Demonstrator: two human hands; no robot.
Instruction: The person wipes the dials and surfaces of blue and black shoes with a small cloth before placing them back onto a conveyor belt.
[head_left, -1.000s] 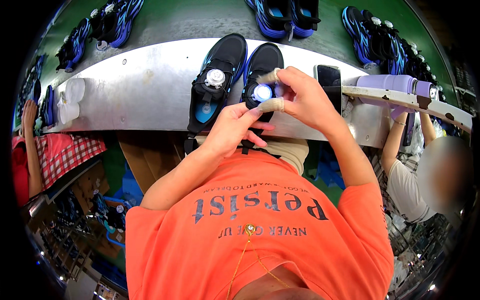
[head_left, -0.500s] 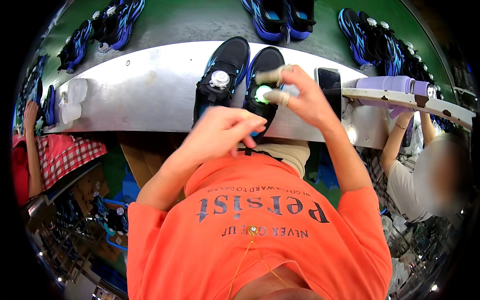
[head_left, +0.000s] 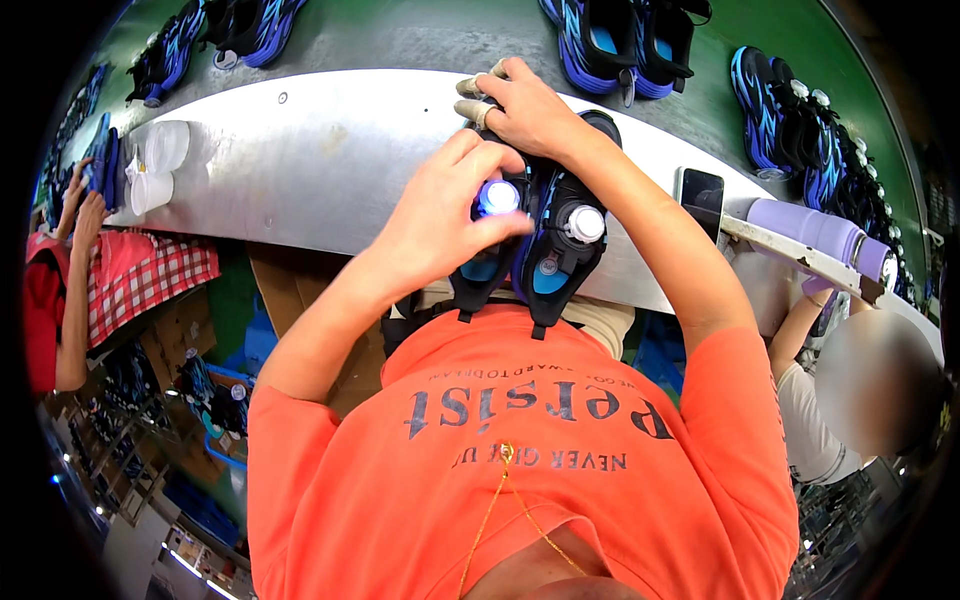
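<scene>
A pair of black sneakers with blue trim lies before me, toes pointing away. On the left sneaker (head_left: 478, 268) a round dial (head_left: 498, 198) glows bluish white. My left hand (head_left: 445, 215) curves around this dial, thumb on the near side and fingers on the far side. At the toe end, my right hand (head_left: 525, 112) bends over the same sneaker, with pale covers on some fingertips; the toe is mostly hidden beneath it. The right sneaker (head_left: 553, 275) stands alongside under my right forearm, its white dial (head_left: 585, 223) showing.
A metal bench ledge (head_left: 330, 150) curves across the front. Beyond it, more sneakers (head_left: 625, 45) stand on a green surface. Clear plastic cups (head_left: 160, 165) are at the left; a phone (head_left: 700, 195) and purple bottle (head_left: 815, 230) at the right. Other people work on both sides.
My right hand has left the right sneaker's dial and crossed to the left sneaker's toe. My left hand has moved up to the left dial, which now glows. The view has shifted slightly.
</scene>
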